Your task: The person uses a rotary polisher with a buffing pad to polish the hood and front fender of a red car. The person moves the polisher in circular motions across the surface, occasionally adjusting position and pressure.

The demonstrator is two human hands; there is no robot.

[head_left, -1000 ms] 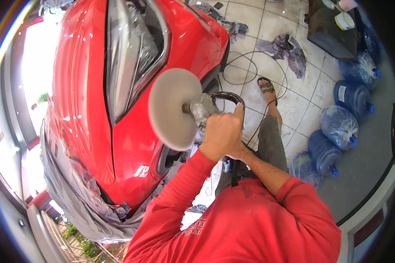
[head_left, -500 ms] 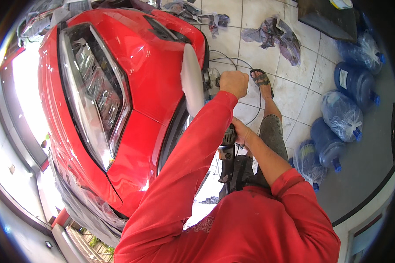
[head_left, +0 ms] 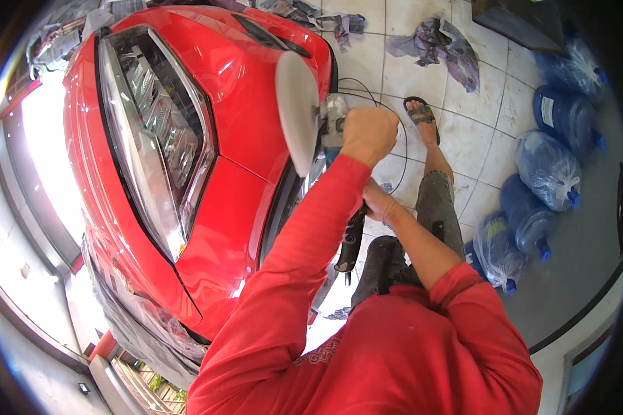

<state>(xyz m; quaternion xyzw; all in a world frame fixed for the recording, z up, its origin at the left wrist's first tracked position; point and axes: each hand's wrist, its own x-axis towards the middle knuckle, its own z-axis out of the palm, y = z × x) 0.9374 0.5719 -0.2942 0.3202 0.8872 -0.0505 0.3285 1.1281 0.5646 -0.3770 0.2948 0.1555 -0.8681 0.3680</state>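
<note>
Polisher [head_left: 325, 128] with round white pad [head_left: 296, 111], pad edge against red car bumper [head_left: 221, 159]. Left hand [head_left: 368, 133] closed tight around the front grip, just beside the pad. Right hand [head_left: 379, 204] below and behind the left, wrapped around the black rear handle [head_left: 351, 238]. Black cord [head_left: 394, 131] looping past the left hand over the tiled floor [head_left: 477, 138]. Sandalled foot [head_left: 421, 111] beyond. Wrapped blue water bottles [head_left: 543, 166] well off to the right.

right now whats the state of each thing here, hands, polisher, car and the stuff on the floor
left hand: closed on the polisher's head
right hand: gripping the polisher's black handle
polisher: held up, white pad edge-on beside the red car's side
red car: glossy, lower edge wrapped in plastic
water jugs: lying on the floor, bagged in plastic
rags: crumpled on the tiles
</note>
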